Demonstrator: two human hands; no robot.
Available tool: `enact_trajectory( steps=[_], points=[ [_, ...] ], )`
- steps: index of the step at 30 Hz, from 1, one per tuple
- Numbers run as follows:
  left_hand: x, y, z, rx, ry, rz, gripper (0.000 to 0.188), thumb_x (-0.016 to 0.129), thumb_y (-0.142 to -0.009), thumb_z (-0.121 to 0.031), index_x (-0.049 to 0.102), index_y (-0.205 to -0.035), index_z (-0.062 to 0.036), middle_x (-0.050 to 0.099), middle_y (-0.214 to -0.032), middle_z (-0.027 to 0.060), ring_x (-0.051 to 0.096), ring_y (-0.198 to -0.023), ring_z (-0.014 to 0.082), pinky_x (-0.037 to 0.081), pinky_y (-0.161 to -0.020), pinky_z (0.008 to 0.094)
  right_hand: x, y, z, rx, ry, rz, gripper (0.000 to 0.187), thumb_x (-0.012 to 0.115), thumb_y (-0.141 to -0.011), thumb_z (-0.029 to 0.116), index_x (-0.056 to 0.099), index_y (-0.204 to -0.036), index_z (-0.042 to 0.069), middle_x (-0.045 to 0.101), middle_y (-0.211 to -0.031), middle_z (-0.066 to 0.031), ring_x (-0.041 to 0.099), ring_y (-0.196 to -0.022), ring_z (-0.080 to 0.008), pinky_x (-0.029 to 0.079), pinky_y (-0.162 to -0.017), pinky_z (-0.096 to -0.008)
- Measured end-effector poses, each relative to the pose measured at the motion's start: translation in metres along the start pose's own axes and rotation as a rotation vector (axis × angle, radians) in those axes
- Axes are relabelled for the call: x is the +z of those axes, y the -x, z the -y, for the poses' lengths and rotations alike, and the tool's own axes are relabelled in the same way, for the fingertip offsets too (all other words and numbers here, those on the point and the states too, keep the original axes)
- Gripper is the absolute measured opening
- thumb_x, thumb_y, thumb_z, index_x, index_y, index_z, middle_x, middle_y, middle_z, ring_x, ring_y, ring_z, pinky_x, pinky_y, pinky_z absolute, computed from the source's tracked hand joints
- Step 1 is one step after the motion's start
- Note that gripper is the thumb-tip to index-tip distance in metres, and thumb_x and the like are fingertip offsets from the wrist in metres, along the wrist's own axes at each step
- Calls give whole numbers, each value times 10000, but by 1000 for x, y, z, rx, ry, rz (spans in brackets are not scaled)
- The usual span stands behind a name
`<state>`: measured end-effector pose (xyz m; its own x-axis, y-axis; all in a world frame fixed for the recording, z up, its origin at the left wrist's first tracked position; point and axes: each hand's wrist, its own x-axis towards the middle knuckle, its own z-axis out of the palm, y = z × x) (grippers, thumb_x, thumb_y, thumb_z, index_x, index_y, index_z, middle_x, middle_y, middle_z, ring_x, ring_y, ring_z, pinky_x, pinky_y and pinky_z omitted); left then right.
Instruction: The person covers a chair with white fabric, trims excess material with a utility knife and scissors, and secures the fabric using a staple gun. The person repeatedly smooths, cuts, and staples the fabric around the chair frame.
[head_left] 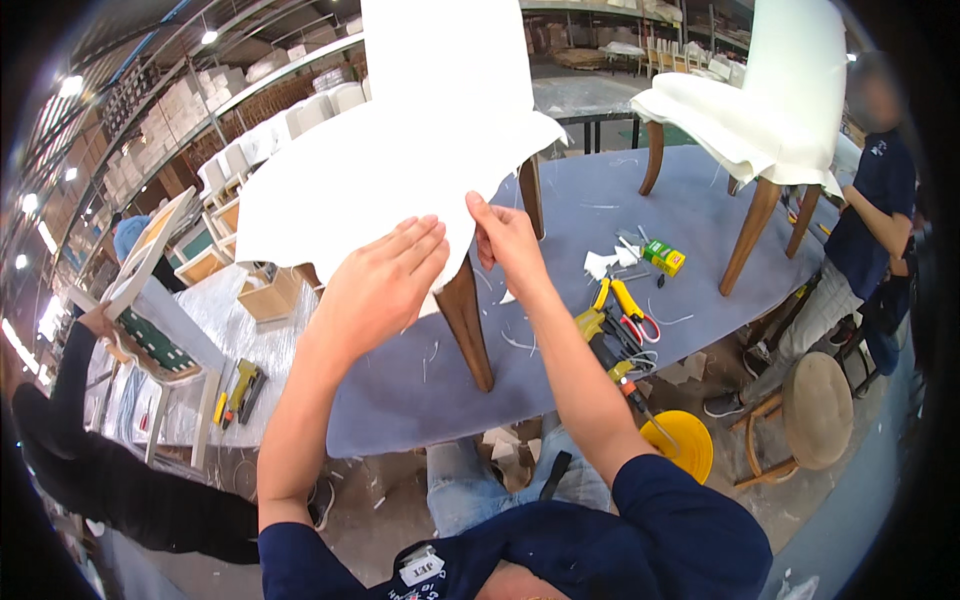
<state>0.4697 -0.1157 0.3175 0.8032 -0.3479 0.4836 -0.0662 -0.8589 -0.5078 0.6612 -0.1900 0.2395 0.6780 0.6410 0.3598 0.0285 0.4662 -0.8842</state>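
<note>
A white-covered chair (pixel 330 165) with brown wooden legs stands on the blue-grey table in front of me. Loose cover edges hang around its seat. My left hand (pixel 385 280) lies on the front of the seat, its fingers stretched out flat and together. At the seat's front right corner, my right hand (pixel 508 240) has its thumb over the white cover and its fingers curled by the hanging edge, closed on the fabric. The front wooden leg (pixel 463 325) shows below, between my hands. Glare washes out the cover's detail.
Yellow-handled tools (pixel 612 325), scissors (pixel 640 327), a green-yellow can (pixel 663 257) and white scraps lie on the table (pixel 590 180). Another white chair (pixel 745 120) stands at right. A yellow disc (pixel 682 447) and round stool (pixel 815 410) are below. Other people stand on both sides.
</note>
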Motion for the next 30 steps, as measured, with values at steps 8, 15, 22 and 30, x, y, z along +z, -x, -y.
enact_trajectory(
  steps=[8, 15, 22, 30],
  points=[
    [-1, -4, -7, -54, 45, -17, 438, 642, -713, 20, 658, -1150, 34, 661, -1262, 159, 602, -1235, 297, 472, -1088, 412, 9, 4, 8, 153, -337, 203, 451, 634, -973, 473, 555, -743, 93, 461, -562, 33, 400, -420, -67, 299, -396, -231],
    [23, 21, -62, -207, 746, -305, 266, 633, -871, -15, 668, -1128, 42, 700, -1161, 177, 661, -1148, 303, 519, -993, 396, 19, 12, -12, 159, -463, 78, 389, 578, -1018, 415, 607, -763, 123, 514, -582, 52, 402, -411, -38, 271, -364, -214],
    [101, 0, -115, -883, 1302, -760, 232, 678, -953, -139, 671, -1093, 46, 697, -973, 87, 640, -862, 120, 504, -728, 258, 19, 22, -7, 115, -400, 72, 426, 565, -1025, 405, 524, -702, 130, 395, -502, 57, 343, -405, -52, 257, -380, -239],
    [72, -48, -56, -1201, 910, -578, 522, 726, -901, -417, 662, -1131, 47, 700, -1064, 127, 657, -986, 242, 502, -883, 340, 25, 18, -13, -35, -179, -24, 401, 519, -1047, 406, 567, -765, 125, 450, -559, 72, 366, -455, -33, 265, -412, -231]
  ],
)
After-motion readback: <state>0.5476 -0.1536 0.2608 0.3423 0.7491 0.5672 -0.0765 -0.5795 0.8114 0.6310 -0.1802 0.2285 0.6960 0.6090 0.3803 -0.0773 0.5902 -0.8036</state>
